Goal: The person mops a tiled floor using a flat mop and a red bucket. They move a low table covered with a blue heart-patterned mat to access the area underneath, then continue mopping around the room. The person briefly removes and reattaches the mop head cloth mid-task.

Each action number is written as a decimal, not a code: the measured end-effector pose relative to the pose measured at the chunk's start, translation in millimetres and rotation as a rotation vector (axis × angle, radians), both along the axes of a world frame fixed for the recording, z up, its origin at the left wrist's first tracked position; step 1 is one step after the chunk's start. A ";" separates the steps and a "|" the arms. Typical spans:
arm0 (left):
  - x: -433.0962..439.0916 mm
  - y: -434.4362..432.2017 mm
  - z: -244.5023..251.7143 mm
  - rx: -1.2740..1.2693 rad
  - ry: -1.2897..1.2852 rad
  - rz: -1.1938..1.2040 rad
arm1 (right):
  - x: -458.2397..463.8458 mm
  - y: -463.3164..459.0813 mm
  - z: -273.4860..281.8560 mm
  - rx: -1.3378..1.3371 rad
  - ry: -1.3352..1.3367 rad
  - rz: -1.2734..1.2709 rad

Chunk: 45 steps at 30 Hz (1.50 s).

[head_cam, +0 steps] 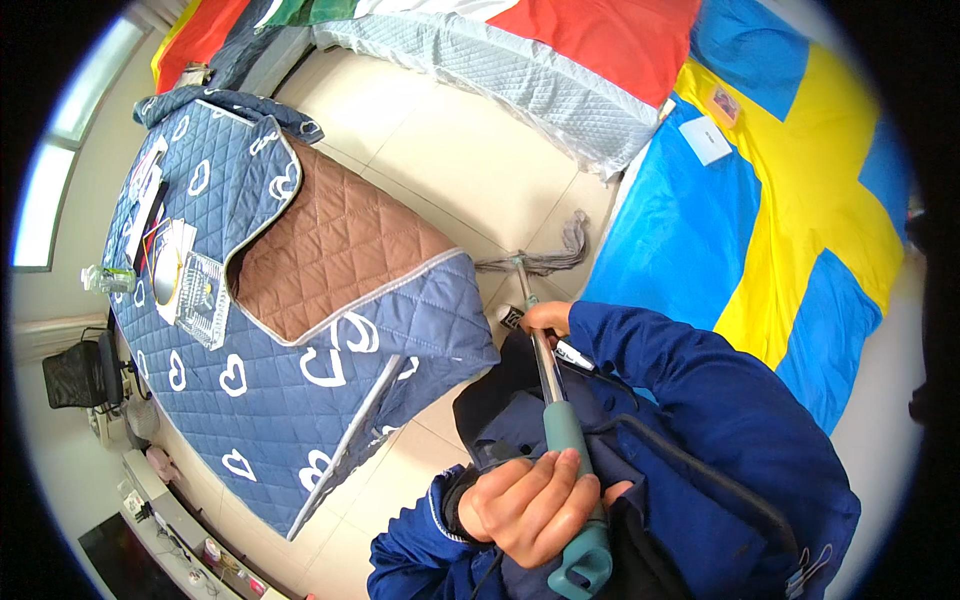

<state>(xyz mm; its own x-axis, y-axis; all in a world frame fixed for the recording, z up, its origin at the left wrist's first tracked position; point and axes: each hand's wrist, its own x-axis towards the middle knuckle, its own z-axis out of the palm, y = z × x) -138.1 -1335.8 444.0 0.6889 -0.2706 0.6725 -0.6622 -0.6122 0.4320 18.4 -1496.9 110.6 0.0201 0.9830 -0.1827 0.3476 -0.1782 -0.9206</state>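
Note:
A mop [553, 375] with a metal pole and a teal grip runs from my chest down to the floor. My left hand [529, 502] is wrapped around the teal grip near its looped end. Farther down the pole, my right hand [546, 318] holds the metal tube close to a small teal collar. Grey cloth strips of the mop head [559, 259] lie on the pale floor tiles [480, 180], some trailing to one side. Part of my right hand is hidden by the pole and sleeve.
A table under a blue quilted cover [247, 405] stands left, holding a clear plastic basket [204, 300] and a bottle [109, 279]. The cover's brown underside [345, 247] is folded up. A blue-and-yellow cloth [675, 217] on the right bears a white box [705, 140].

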 end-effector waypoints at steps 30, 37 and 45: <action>50.9 73.1 -61.4 -0.533 0.607 -0.564 | -20.0 73.4 -52.8 -0.233 1.372 -1.710; 30.5 119.2 -35.9 -0.431 0.651 -0.777 | -73.5 133.9 -42.5 0.011 1.574 -1.770; -16.5 127.1 -5.0 -0.368 0.627 -1.030 | -168.1 159.6 -10.6 0.262 1.768 -1.737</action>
